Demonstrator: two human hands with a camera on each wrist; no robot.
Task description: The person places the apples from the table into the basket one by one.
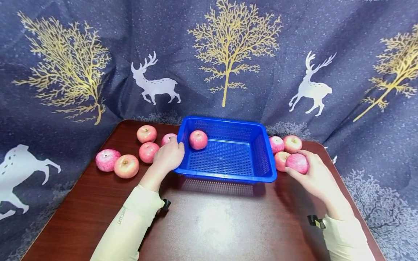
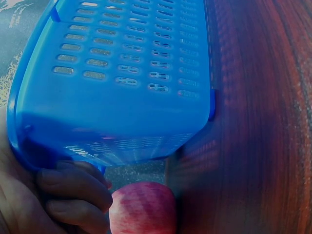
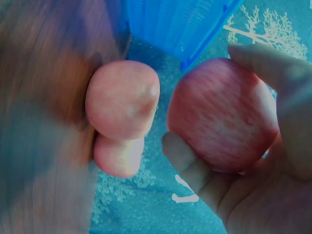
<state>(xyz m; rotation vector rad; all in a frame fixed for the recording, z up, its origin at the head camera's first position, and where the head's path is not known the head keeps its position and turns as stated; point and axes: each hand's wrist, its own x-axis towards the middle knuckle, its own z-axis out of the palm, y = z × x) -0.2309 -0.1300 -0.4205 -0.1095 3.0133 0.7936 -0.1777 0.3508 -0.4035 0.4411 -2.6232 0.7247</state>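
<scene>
Left hand (image 1: pixel 169 154) and right hand (image 1: pixel 315 170): well apart, each engaged. Left: fingers curled on the rim at one end of a blue plastic basket (image 1: pixel 225 177), slotted walls, standing between the two hands. Right: thumb and fingers clamped round a streaked red apple (image 1: pixel 297 164), held outside the basket, off the table (image 1: pixel 209 224). Basket contents: one red apple (image 1: pixel 198 140), lying at the left hand's end; remainder of floor bare. Outside, on the left hand's side, five apples: one (image 1: pixel 168 138) just beyond its knuckles, partly hidden; one (image 1: pixel 149 152) just beside it; one (image 1: pixel 146 133) behind that; a pair, yellowish (image 1: pixel 126 166) and pinkish-red (image 1: pixel 107 160), side by side farther out. Outside, beyond the right hand, three apples: one (image 1: pixel 281 160) next to the held fruit, two (image 1: pixel 277 144) (image 1: pixel 292 144) behind. Backdrop past both hands: dark blue cloth (image 1: pixel 196 90), printed with white deer and golden trees.
</scene>
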